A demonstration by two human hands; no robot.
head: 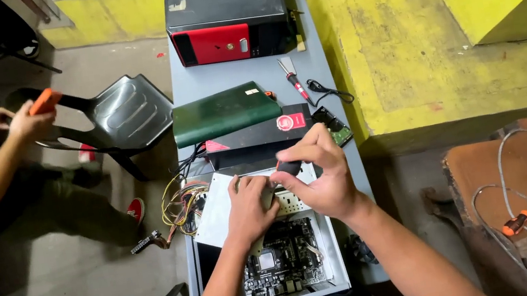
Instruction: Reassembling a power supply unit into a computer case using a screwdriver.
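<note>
An open computer case [333, 256] lies on a narrow grey table, with a dark motherboard [282, 259] showing inside. My left hand [248, 207] rests over the case's perforated metal drive bay [293, 201], fingers curled onto it. My right hand [318, 174] grips the black handle of a screwdriver [289, 166] just above the same bay, right beside my left hand. The screwdriver's tip is hidden behind my fingers. A bundle of yellow, red and black cables [181, 207] spills out of the case's left side.
A green folder [224, 112] and a black box [262, 140] lie beyond the case; a red-fronted black computer tower [224, 13] stands at the far end. A red screwdriver [295, 83] lies nearby. At left, another person holds an orange phone [45, 101] by a metal chair [124, 113].
</note>
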